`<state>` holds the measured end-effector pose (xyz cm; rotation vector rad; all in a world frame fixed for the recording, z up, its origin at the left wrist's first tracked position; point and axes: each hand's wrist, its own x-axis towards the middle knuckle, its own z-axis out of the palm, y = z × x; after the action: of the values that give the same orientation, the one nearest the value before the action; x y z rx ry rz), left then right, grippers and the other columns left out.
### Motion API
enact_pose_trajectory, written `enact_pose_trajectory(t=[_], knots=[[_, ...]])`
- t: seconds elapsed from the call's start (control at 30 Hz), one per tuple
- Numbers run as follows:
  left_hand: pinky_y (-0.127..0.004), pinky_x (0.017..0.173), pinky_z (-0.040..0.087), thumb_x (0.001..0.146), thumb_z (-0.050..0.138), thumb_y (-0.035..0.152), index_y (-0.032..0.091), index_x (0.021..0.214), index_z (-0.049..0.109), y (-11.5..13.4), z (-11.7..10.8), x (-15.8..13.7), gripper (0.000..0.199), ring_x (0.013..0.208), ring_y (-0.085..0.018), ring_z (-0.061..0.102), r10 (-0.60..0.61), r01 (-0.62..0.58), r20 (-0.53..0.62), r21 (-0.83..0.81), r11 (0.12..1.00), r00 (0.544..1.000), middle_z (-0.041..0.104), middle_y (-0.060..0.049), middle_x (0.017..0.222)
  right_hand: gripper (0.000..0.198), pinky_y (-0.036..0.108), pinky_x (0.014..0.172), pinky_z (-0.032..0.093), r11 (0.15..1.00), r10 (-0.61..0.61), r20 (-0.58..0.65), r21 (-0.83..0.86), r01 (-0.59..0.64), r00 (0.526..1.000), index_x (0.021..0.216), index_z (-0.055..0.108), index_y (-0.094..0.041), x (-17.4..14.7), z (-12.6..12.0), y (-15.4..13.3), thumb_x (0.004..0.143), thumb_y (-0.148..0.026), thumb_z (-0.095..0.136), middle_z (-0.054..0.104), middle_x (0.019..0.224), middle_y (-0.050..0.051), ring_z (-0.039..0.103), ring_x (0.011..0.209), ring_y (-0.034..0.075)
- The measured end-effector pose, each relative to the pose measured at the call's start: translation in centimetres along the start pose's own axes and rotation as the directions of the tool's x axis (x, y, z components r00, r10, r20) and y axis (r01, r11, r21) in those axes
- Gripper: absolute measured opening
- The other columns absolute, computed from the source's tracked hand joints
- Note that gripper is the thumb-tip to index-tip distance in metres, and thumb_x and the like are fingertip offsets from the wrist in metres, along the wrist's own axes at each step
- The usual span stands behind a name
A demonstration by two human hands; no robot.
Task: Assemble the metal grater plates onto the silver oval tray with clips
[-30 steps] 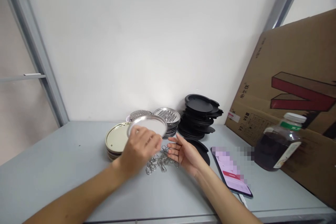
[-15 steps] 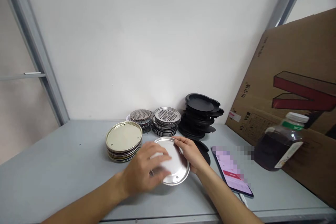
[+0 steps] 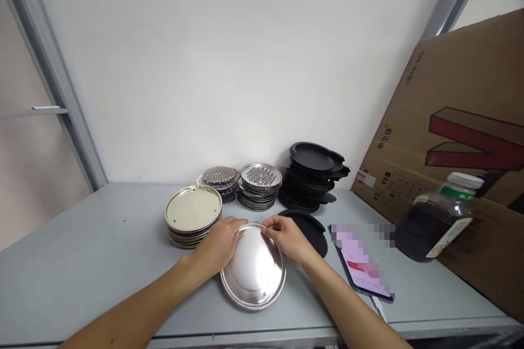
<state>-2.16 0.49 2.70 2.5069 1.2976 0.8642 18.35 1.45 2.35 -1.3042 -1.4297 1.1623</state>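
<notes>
Between my two hands is a shiny round metal lid (image 3: 254, 270), tilted so that its smooth face shows, with a small hole near its lower rim. My left hand (image 3: 221, 242) is closed on the upper left rim, its fingertips partly hidden behind the edge. At the upper right rim my right hand (image 3: 286, 237) pinches the edge between thumb and fingers. Just left of my left hand stands a stack of pale gold round lids (image 3: 193, 210). Behind my right hand a black round plastic piece (image 3: 309, 232) lies flat on the table.
Two stacks of perforated metal discs, a left one (image 3: 221, 177) and a right one (image 3: 261, 177), stand by the wall. Beside them rises a pile of black plastic pieces (image 3: 313, 174). To the right are a phone (image 3: 362, 267), a bottle of dark liquid (image 3: 429, 229) and a cardboard box (image 3: 446, 82).
The metal lid has come down and nearer, tilting more upright. My left hand, blurred across its face before, now grips the upper left rim; my right hand has shifted along the top edge.
</notes>
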Motion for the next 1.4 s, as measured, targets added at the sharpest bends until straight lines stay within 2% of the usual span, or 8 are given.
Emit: enact_pose_trajectory(t=[0.1,0.2,0.43,0.7,0.93,1.13,1.27,1.4], knots=[[-0.030,0.081,0.050,0.086,0.041,0.005,0.022,0.117,0.064,0.3,-0.4,0.0,0.042,0.090,-0.019,0.064,-0.005,0.005,0.021,0.006,1.000,1.000,0.069,-0.006,0.099,0.011,0.027,0.063,0.043,0.972,-0.124,-0.029,-0.203,0.116,0.992,0.073,0.073,-0.017,0.2,-0.1,0.3,0.070,-0.025,0.066,0.070,0.071,0.004,0.061,0.067,0.018],[-0.030,0.082,0.049,0.085,0.043,0.007,0.023,0.111,0.067,0.7,-0.7,-0.1,0.039,0.090,-0.020,0.064,-0.008,0.007,0.049,0.005,1.000,0.999,0.070,-0.005,0.096,0.015,0.029,0.066,0.043,0.932,-0.196,-0.005,-0.313,0.185,0.981,0.074,0.075,-0.019,0.1,-0.3,0.3,0.073,-0.027,0.063,0.072,0.073,0.005,0.062,0.070,0.020],[-0.027,0.077,0.047,0.078,0.048,0.007,0.024,0.094,0.070,1.3,-1.2,0.0,0.032,0.083,-0.018,0.064,-0.054,0.059,0.090,-0.055,0.997,0.995,0.071,-0.001,0.089,0.018,0.027,0.062,0.040,0.904,-0.208,0.121,-0.355,0.238,0.970,0.072,0.075,-0.019,-0.3,-0.7,0.0,0.075,-0.027,0.059,0.071,0.070,0.003,0.059,0.065,0.018],[-0.025,0.070,0.045,0.081,0.048,0.012,0.023,0.092,0.070,0.9,-1.1,0.0,0.027,0.078,-0.017,0.064,-0.088,0.093,0.118,-0.043,0.995,0.989,0.072,-0.002,0.086,0.020,0.026,0.059,0.037,0.849,-0.248,0.170,-0.436,0.299,0.954,0.067,0.074,-0.019,-0.3,-0.4,0.2,0.075,-0.020,0.055,0.067,0.062,0.000,0.057,0.061,0.016],[-0.024,0.068,0.044,0.080,0.049,0.009,0.022,0.090,0.071,0.9,-1.2,0.0,0.028,0.078,-0.017,0.064,-0.087,0.091,0.148,-0.020,0.996,0.985,0.073,-0.002,0.087,0.020,0.027,0.061,0.037,0.822,-0.336,0.176,-0.425,0.380,0.925,0.067,0.076,-0.021,-0.2,-0.1,0.7,0.074,-0.019,0.058,0.069,0.062,0.002,0.059,0.062,0.018],[-0.024,0.068,0.042,0.080,0.052,0.014,0.022,0.088,0.072,0.4,-1.2,0.1,0.022,0.078,-0.017,0.061,-0.099,0.099,0.184,0.009,0.995,0.978,0.070,-0.003,0.087,0.022,0.026,0.067,0.038,0.741,-0.325,0.186,-0.559,0.372,0.927,0.075,0.076,-0.021,-0.8,0.3,0.1,0.079,-0.016,0.055,0.073,0.075,0.006,0.062,0.071,0.018],[-0.024,0.070,0.041,0.080,0.054,0.017,0.022,0.088,0.073,0.1,-1.0,0.2,0.021,0.077,-0.017,0.059,-0.089,0.089,0.189,0.008,0.996,0.978,0.068,-0.002,0.084,0.023,0.024,0.067,0.037,0.668,-0.299,0.231,-0.642,0.376,0.926,0.073,0.074,-0.019,-1.1,0.3,-0.3,0.082,-0.014,0.053,0.072,0.075,0.005,0.062,0.072,0.017],[-0.025,0.069,0.040,0.080,0.054,0.017,0.022,0.088,0.073,0.1,-1.0,0.2,0.021,0.076,-0.017,0.058,-0.087,0.087,0.197,0.006,0.996,0.977,0.067,-0.003,0.083,0.025,0.023,0.064,0.035,0.621,-0.341,0.261,-0.659,0.425,0.903,0.068,0.071,-0.019,-0.9,0.2,0.0,0.083,-0.013,0.051,0.069,0.072,0.004,0.060,0.069,0.016]])
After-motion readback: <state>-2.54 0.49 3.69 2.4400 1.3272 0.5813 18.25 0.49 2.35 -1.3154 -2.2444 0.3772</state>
